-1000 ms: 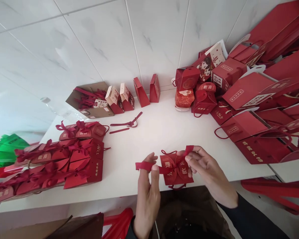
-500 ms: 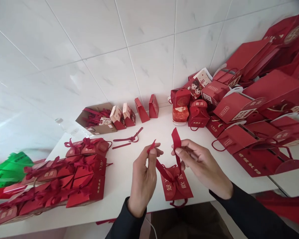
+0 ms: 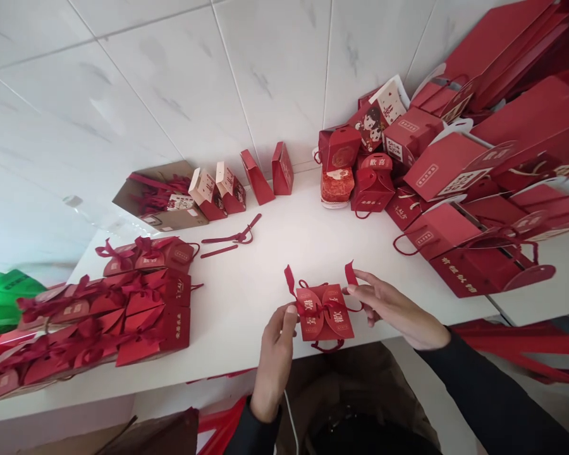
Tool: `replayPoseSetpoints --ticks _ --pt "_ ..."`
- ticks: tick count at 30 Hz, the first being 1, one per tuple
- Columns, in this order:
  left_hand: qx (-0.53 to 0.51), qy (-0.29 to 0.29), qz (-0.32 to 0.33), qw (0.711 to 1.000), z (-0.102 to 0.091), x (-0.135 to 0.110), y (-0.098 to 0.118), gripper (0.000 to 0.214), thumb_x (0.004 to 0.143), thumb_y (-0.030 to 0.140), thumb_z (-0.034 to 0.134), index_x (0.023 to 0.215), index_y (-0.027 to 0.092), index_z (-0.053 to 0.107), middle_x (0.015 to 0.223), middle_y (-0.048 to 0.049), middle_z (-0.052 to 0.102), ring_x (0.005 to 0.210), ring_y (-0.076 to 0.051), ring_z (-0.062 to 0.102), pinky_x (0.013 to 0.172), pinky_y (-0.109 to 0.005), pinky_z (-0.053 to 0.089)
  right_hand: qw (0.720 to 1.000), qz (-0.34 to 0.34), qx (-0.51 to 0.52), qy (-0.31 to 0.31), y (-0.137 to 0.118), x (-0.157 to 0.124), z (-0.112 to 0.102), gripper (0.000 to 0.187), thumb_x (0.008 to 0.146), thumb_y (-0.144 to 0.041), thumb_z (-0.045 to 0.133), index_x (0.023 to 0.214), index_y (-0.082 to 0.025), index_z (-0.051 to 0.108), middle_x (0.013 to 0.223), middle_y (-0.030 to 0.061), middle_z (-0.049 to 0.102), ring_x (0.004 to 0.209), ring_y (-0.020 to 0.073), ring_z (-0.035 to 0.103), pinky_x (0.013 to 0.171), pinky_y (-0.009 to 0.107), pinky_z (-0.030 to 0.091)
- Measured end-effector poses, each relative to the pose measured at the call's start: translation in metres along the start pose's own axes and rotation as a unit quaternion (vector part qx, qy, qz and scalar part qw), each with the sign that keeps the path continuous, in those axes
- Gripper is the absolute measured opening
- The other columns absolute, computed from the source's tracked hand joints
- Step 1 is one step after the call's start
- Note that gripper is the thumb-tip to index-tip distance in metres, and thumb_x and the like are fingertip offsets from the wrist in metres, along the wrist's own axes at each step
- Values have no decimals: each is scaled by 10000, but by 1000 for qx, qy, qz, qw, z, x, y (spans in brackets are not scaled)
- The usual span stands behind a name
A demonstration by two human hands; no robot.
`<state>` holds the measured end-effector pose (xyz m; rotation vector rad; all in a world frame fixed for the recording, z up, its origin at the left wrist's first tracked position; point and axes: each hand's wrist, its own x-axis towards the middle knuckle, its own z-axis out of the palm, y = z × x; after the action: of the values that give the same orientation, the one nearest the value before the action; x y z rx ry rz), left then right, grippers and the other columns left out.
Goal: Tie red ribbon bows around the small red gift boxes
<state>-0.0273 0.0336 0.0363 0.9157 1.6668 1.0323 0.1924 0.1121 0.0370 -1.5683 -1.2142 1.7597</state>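
A small red gift box [image 3: 339, 323] with gold characters and cord handles lies on the table in front of me. A red ribbon [image 3: 308, 311] runs across its top and crosses at the middle. At the box's left edge, my left hand [image 3: 275, 351] is closed, thumb against fingers, on one side of the ribbon, whose loose end sticks up above. On the other side, my right hand [image 3: 389, 308] pinches the ribbon near its right end, which stands up above the fingertips. The undersides of the fingers are partly hidden.
Finished boxes with bows [image 3: 154, 316] stand in rows at left. A cardboard box [image 3: 177, 219] of ribbons and several small cartons [image 3: 281, 169] line the wall. Loose ribbon strips [image 3: 232, 239] lie nearby. Red boxes [image 3: 455, 167] are piled at right.
Both hands have moved down and apart, from holding the ribbon ends above the box to either side of it. The ribbon now lies drawn across the box top. The view has shifted.
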Motion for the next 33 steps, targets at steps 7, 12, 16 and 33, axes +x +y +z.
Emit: replayPoseSetpoints --ticks 7,12,16,33 --pt "-68 60 37 995 19 11 -4 335 904 522 683 907 187 670 813 -32 665 758 -180 602 696 -279 485 999 -38 14 -11 3 -15 4 763 838 -597 758 1439 -189 526 862 9 666 673 161 574 620 318 549" --pt "-118 65 90 987 26 -1 6 298 977 485 606 915 199 661 866 -32 685 807 -169 620 762 -278 503 995 -84 61 -14 -6 -24 14 478 940 -636 605 1159 -214 650 947 32 692 603 119 550 592 304 525" --pt "-156 34 117 980 30 -4 12 306 1016 477 543 938 198 642 831 -39 705 785 -177 648 758 -301 521 992 -93 71 -41 -6 -24 26 446 1006 -644 467 1151 -237 579 731 -31 647 426 88 415 436 266 396" --pt "-319 137 38 937 38 -3 10 243 917 437 680 890 220 575 751 25 643 721 -132 615 764 -272 530 988 -78 129 16 -18 -5 24 597 909 -540 654 1401 -251 481 998 43 683 577 126 415 553 306 514"
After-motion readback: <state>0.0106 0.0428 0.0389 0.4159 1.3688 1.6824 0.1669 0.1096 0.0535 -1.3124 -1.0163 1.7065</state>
